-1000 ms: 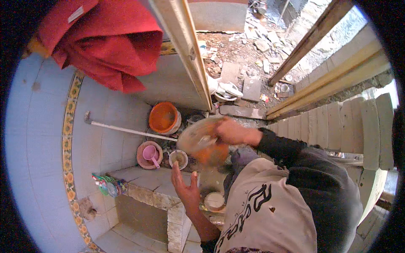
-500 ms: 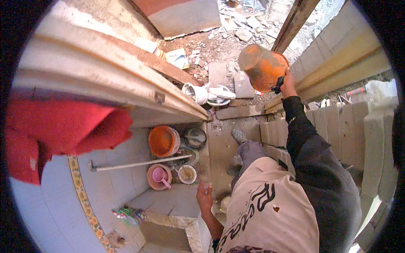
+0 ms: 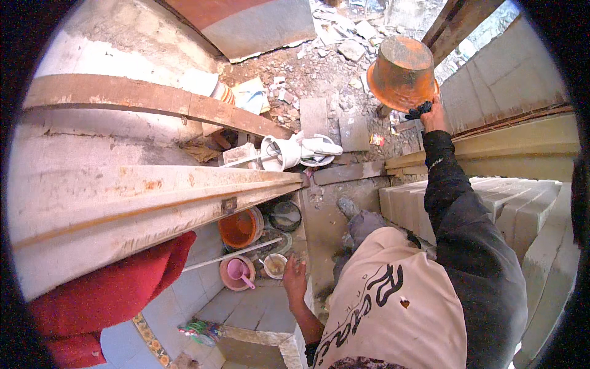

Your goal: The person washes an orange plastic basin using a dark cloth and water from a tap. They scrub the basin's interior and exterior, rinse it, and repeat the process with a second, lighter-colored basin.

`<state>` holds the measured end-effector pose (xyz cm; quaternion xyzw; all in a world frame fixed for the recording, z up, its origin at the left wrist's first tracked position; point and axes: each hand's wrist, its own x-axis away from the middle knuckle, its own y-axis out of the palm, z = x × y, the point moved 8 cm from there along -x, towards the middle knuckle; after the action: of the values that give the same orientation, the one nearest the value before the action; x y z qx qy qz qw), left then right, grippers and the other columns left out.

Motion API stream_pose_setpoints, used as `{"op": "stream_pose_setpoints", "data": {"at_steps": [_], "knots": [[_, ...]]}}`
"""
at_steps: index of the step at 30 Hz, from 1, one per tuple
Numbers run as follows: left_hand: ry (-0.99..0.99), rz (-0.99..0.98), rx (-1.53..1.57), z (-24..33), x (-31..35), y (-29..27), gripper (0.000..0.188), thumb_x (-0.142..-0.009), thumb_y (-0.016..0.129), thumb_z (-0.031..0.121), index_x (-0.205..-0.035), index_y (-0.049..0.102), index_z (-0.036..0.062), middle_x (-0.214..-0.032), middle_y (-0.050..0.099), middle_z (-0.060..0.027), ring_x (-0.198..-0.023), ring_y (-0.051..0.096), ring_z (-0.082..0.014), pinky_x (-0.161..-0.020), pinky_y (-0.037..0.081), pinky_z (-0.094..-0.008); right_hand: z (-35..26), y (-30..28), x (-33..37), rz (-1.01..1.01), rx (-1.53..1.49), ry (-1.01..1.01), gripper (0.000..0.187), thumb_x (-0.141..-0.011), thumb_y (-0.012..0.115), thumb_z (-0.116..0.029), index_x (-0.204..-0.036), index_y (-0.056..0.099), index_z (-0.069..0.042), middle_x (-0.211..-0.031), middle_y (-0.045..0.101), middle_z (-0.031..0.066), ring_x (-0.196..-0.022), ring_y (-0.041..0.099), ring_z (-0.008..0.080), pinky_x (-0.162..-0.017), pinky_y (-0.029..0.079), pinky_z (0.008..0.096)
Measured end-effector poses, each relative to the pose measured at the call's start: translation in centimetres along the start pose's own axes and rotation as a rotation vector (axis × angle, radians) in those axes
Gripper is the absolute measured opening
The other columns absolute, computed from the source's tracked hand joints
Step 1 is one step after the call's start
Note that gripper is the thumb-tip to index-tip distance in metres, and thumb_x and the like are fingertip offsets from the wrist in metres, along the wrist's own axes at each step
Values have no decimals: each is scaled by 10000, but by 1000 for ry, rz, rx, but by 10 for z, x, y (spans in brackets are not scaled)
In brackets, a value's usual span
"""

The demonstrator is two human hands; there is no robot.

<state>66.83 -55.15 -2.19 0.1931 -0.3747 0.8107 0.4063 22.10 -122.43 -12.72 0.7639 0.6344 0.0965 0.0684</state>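
While your right grip [image 3: 435,115] clasps upturned orange bucket [image 3: 402,69] by rim, left grip [image 3: 295,280] hangs unclenched near small white tub [image 3: 275,256].

1. We hold out an orange plastic bucket [image 3: 405,72], its tapered side smeared with dark grime.
2. Upturned and tilted, it shows us its stained base, the flared rim lower.
3. We grip it at that rim, beside a black piece [image 3: 419,111], ahead to our right.
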Motion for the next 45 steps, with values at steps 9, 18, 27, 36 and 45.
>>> {"op": "stream_pose_setpoints", "data": {"at_steps": [9, 18, 27, 36, 45], "knots": [[22, -96, -71, 56, -28, 24, 570, -986, 716, 200, -1468, 505, -18, -1431, 584, -232, -1206, 660, -300, -1015, 531, -387, -74, 76, -47, 100, -420, 295, 339, -1053, 603, -344, -1205, 636, -43, -1036, 730, 99, -787, 715, 258, -655, 603, 423], [39, -82, -120, 66, -44, 22, 583, -980, 726, 243, -1461, 514, -9, -1337, 655, -224, -1157, 686, -299, -981, 543, -403, -137, 161, -61, 117, 649, -211, 527, -989, 659, -474, -1158, 731, 20, -1038, 770, 137, -885, 730, 256, -839, 552, 357], [-10, 25, -230, 45, -15, -4, 527, -981, 726, 240, -1416, 559, -7, -1260, 682, -213, -1104, 691, -271, -966, 544, -395, -71, 106, -35, 280, 1133, -3, 630, -995, 491, -603, -1066, 768, -42, -1064, 741, 246, -1020, 699, 451, -885, 534, 537], [31, 17, -219, 68, -34, 2, 502, -993, 688, 278, -1410, 579, 20, -1326, 663, -223, -1239, 630, -352, -1063, 475, -439, -53, 179, -76, 16, 475, -80, 483, -1080, 408, -373, -1110, 725, -10, -1043, 740, 229, -959, 710, 403, -892, 527, 502], [228, 34, -316, -12, -34, -15, 547, -990, 712, 234, -1463, 532, 25, -1341, 652, -189, -1167, 666, -299, -1025, 514, -414, -101, 109, -68, 206, 1356, -327, 430, -1089, 404, -356, -1113, 738, -86, -1087, 728, 220, -956, 697, 431, -854, 544, 520]]}}
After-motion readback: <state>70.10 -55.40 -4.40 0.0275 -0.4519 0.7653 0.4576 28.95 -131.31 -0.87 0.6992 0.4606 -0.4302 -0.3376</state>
